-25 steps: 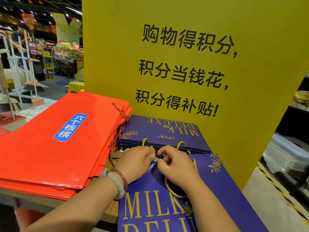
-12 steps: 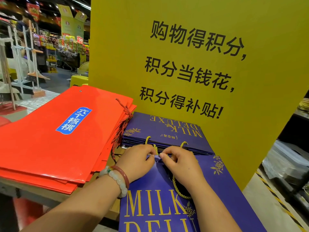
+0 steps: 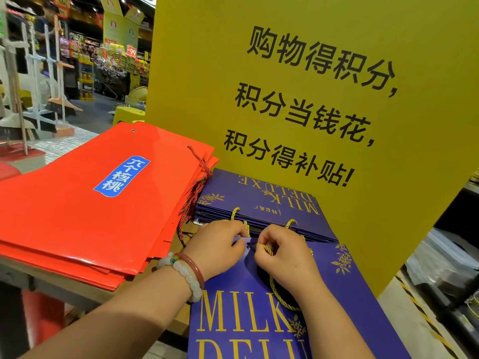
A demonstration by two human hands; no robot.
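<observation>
A flat purple paper bag [image 3: 344,301] printed "MILK DELUXE" in gold lies in front of me on the table. Its gold rope handle [image 3: 278,297] loops out from under my right hand. My right hand [image 3: 283,257] pinches the gold rope near the bag's top edge. My left hand [image 3: 217,244], with bead and red bangles on the wrist, holds the bag's top edge beside it, fingers curled. Behind them lies a stack of the same purple bags [image 3: 259,200], turned the other way.
A thick stack of flat red bags [image 3: 77,211] with red rope handles lies to the left on the wooden table [image 3: 51,283]. A tall yellow sign board [image 3: 311,94] stands right behind the purple bags. Shop aisles and brooms are at the far left.
My hands stay at the bag's top edge. My right fingers have drawn a short length of gold rope out between the two hands. The camera has shifted slightly.
</observation>
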